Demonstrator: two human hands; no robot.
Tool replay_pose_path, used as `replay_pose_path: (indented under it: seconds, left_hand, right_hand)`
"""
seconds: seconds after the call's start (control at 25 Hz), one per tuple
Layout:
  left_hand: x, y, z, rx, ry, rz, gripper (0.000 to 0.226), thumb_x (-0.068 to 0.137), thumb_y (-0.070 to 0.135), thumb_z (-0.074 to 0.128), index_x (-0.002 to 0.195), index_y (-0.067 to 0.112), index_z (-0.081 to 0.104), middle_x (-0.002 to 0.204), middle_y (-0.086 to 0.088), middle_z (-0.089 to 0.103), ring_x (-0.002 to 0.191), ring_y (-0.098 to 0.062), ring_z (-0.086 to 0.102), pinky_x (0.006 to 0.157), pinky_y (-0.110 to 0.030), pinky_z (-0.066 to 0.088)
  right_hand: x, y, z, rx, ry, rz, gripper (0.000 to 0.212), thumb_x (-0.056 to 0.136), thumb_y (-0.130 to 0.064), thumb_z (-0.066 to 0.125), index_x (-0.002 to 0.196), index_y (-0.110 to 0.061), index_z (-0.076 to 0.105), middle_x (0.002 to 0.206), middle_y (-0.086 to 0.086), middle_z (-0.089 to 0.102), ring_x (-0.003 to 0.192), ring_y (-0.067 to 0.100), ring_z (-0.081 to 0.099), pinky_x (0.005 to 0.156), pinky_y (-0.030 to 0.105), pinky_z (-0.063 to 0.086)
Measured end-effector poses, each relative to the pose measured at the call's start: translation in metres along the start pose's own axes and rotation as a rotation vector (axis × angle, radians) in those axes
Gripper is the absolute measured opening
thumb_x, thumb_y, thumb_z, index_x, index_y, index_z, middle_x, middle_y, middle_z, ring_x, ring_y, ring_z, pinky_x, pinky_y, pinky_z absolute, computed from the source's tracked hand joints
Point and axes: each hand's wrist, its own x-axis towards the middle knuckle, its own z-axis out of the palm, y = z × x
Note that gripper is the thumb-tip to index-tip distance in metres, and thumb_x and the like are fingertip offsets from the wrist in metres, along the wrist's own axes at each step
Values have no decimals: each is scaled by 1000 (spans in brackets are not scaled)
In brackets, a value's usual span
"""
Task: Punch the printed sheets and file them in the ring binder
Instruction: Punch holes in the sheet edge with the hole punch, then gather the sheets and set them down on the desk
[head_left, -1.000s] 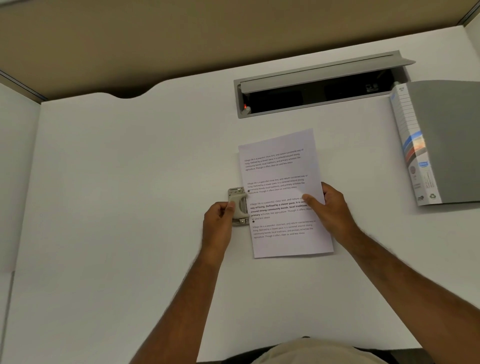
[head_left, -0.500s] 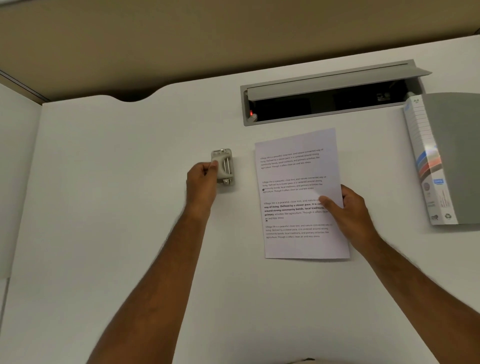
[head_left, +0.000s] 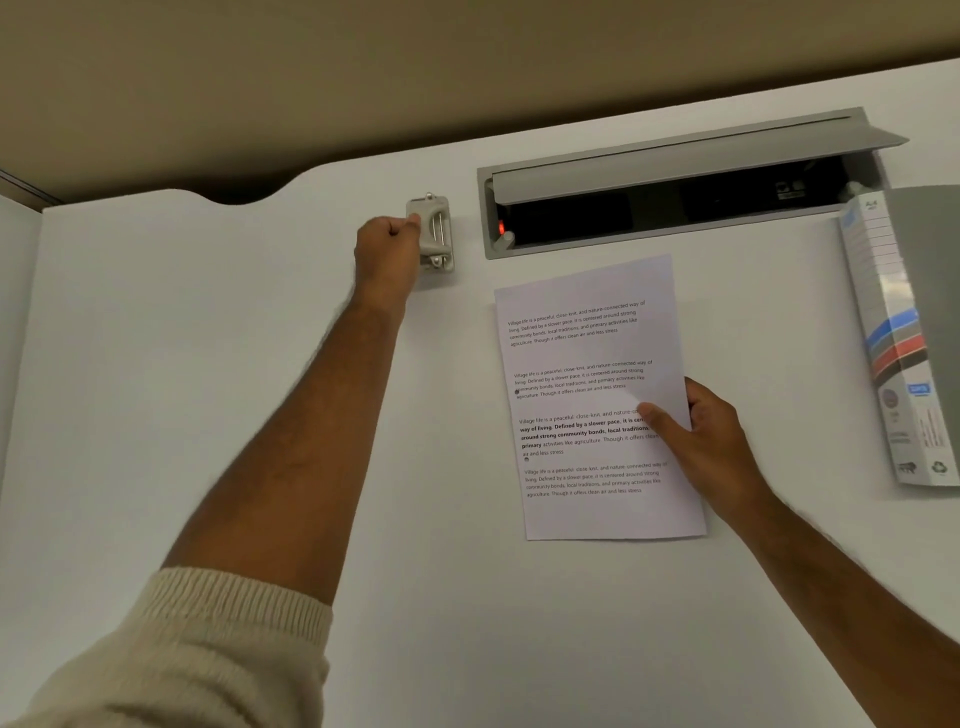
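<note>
- The punching step looks finished: two dark holes show near the left edge of the printed sheets (head_left: 597, 395), which lie flat on the white surface (head_left: 208, 415).
- The left hand (head_left: 387, 249) grips the small grey metal hole punch (head_left: 434, 234) at the far edge, well apart from the paper.
- The right hand (head_left: 696, 426) pinches the sheets' right edge, thumb on top.
- Next, probably: carry them to the closed ring binder (head_left: 898, 338), glossy-spined, lying at the right, and open it.
</note>
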Motion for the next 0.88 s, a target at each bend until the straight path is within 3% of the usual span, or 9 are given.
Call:
replay_pose_path:
  seconds: [0.16,0.36,0.68,0.88]
  left_hand:
    - [21,8,7,1,-4,-4,22,102,30,57,97,12,67,97,-2,67,70,-5,58,44,-4,40]
    - [34,6,15,13,-10,-24,23,103,32,57,105,12,67,106,-2,68,72,-8,63,45,-5,43]
    - [39,-11,21,-29,-4,-47,29,102,34,58,113,11,71,114,-6,73,97,-17,72,64,-13,53]
    - [16,-10,12,-105,121,2,30,98,32,63,121,13,57,116,-3,62,97,-13,62,58,-6,49]
  right_hand:
    - [2,1,0,36,4,3,30,95,-23,68,124,-21,65,112,-13,74,96,6,72,80,22,60]
    - [4,3,1,44,7,6,31,94,-23,68,125,-22,65,113,-13,74,98,6,72,83,25,59]
    - [5,3,1,44,5,3,32,95,-22,68,126,-20,64,116,-10,73,100,9,72,86,31,58]
    - [2,-1,1,44,6,-9,30,95,-21,68,125,-20,65,115,-11,74,100,8,72,88,32,59]
